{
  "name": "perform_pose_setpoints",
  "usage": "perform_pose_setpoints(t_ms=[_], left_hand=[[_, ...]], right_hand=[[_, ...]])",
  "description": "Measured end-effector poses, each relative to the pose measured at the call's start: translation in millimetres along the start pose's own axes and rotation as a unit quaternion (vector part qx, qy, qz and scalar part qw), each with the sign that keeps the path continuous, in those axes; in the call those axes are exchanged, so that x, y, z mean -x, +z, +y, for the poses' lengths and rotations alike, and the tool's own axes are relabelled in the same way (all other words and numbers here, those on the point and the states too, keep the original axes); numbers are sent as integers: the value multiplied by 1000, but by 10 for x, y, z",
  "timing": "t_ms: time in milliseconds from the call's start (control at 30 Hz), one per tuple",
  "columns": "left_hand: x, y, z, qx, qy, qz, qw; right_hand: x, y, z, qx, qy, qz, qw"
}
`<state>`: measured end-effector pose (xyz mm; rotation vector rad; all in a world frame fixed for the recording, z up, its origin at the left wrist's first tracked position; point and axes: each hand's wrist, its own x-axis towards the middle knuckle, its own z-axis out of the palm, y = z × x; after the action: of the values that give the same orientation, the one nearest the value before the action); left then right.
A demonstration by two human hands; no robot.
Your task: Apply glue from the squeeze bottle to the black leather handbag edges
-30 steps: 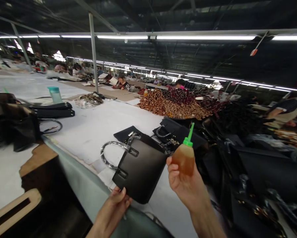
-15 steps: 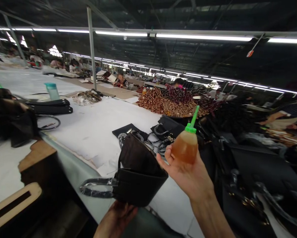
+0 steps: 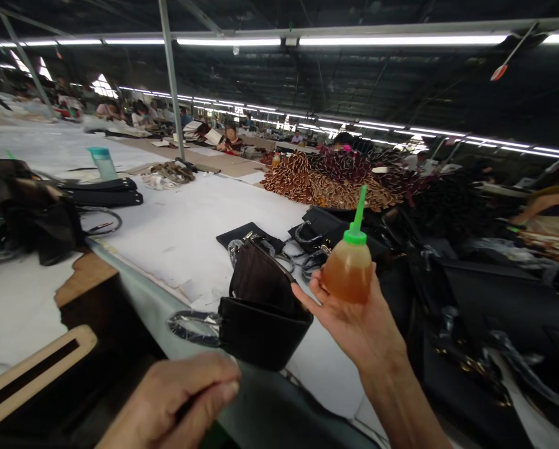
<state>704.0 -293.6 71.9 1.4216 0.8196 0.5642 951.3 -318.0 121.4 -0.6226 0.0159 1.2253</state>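
Note:
A squeeze bottle [image 3: 347, 271] of amber liquid, with a green cap and long green nozzle pointing up, is held in my right hand [image 3: 361, 337]. One outstretched finger of that hand reaches the edge of a black handbag [image 3: 263, 333]. The bag sits at the table edge with its mouth gaping and a plastic-wrapped handle [image 3: 195, 327] sticking out to the left. Below and left of the bag, my left hand [image 3: 181, 393] is closed, thumb and fingers pressed together, apart from the bag. Whatever may be between those fingers is hidden.
Black bags with wrapped handles [image 3: 517, 355] are heaped at right, more bag parts [image 3: 251, 237] behind. Brown strips [image 3: 330, 181] are piled beyond. On the white table [image 3: 190, 218] stand a teal-lidded bottle [image 3: 102, 165] and dark pieces. A slotted beige bar [image 3: 40, 374] lies lower left; people work far back.
My left hand has let go of the handbag's underside and come nearer, closing its fingers. The bag stays at the table edge. My right hand still holds the bottle, now more upright.

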Motion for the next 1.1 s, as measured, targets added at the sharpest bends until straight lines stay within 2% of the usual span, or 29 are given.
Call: perform_pose_setpoints(t_ms=[67, 133, 167, 233, 300, 367, 433, 500, 567, 633, 700, 733, 800, 867, 933, 1000, 1033, 1067, 1100], left_hand=[[-278, -16, 457, -67, 131, 63, 987], [-619, 23, 752, -159, 174, 65, 970], [-779, 50, 828, -219, 157, 21, 963], [-1035, 99, 868, -297, 95, -114, 943], [-1189, 136, 831, -317, 45, -228, 920], [-1264, 163, 789, -307, 18, -292, 906], [-1296, 164, 775, -312, 1, -304, 900], [-1299, 97, 781, -344, -18, -256, 903], [-1266, -83, 776, -405, -38, -141, 903], [-1180, -374, 722, -471, -59, -5, 880], [-1036, -707, 599, -510, -86, 76, 852], [-948, -860, 518, -511, -110, 103, 846], [-769, -1085, 352, -487, -177, 97, 850], [-625, -1172, 251, -446, -198, 83, 869], [-551, -1129, 274, -444, -132, 122, 878], [-561, -995, 412, -461, -12, 196, 866], [-598, -908, 501, -452, 41, 212, 866], [-656, -814, 586, -425, 94, 202, 877], [-734, -719, 657, -387, 146, 156, 897]], right_hand=[[14, 12, 23, 13, -1, -8, 1000], [20, 15, 33, 20, 0, -14, 1000], [20, 12, 34, 21, -1, -14, 1000], [16, 1, 30, 21, -9, -10, 1000], [11, -10, 23, 21, -16, -8, 1000], [8, -15, 20, 25, -19, -9, 999], [11, -17, 22, 30, -25, -10, 999], [19, -22, 24, 42, -33, -10, 999], [28, -31, 22, 59, -49, -11, 997], [34, -39, 16, 76, -70, -13, 995], [34, -39, 14, 89, -78, -8, 993], [32, -36, 18, 94, -78, -3, 993], [24, -24, 34, 101, -78, 5, 992], [17, -10, 58, 103, -78, 2, 992], [14, 4, 83, 104, -66, -6, 992], [19, 18, 102, 107, -56, -8, 993], [25, 26, 108, 108, -57, -5, 993], [31, 32, 112, 108, -61, 1, 992], [38, 38, 113, 110, -67, 10, 992]])
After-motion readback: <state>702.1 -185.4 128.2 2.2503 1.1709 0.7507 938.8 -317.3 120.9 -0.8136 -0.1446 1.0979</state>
